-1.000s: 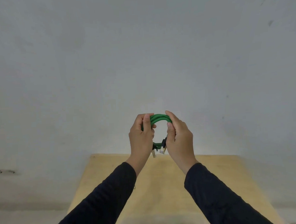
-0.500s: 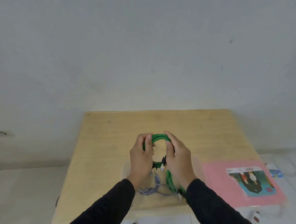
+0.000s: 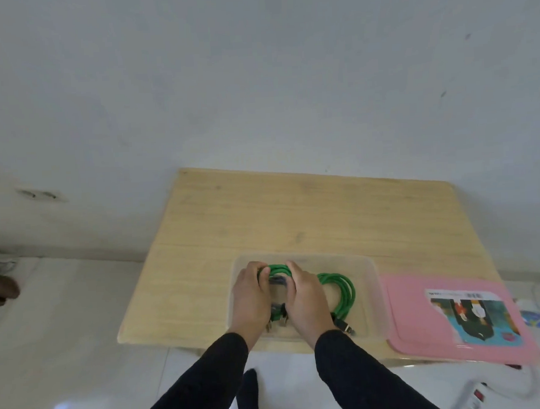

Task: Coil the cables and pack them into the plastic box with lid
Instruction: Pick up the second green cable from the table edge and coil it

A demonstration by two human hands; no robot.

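Your left hand [image 3: 250, 296] and right hand [image 3: 305, 299] each grip one side of the green coiled cable [image 3: 277, 270], held between them inside the clear plastic box [image 3: 368, 293]. It looks light but springy, so I'd keep the loops pinched together near the plugs while setting it down.

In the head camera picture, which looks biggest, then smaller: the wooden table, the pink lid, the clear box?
1. wooden table
2. and 3. pink lid and clear box: they look alike, so no ranking.
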